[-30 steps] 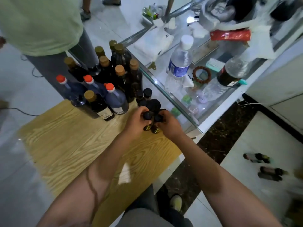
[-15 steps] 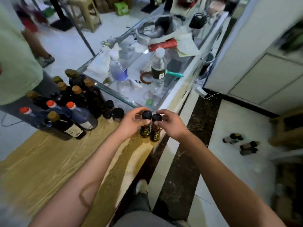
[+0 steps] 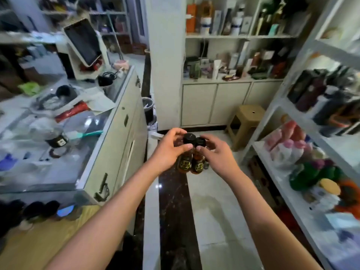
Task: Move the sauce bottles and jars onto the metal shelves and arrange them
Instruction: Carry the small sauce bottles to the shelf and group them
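Note:
Two small amber sauce bottles with black caps and yellow labels hang side by side in the air over the floor. My left hand (image 3: 169, 151) grips the left bottle (image 3: 185, 162) near its neck. My right hand (image 3: 218, 153) curls its fingers round the right bottle (image 3: 198, 164). The white metal shelves (image 3: 292, 193) run along the right side, to the right of my hands, loaded with bags and packets. A blurred row of dark bottle caps (image 3: 29, 209) shows at the lower left on the wooden table (image 3: 35, 244).
A glass display counter (image 3: 109, 137) cluttered with papers and a water bottle fills the left. A beige plastic stool (image 3: 247, 121) stands ahead by white cabinets (image 3: 214, 102). The aisle floor (image 3: 210, 221) of white and dark tile runs between counter and shelves.
Both hands lifted the two small bottles off the wooden table and carried them right, away from the bottle group. My view swung up and right toward the aisle and shelves.

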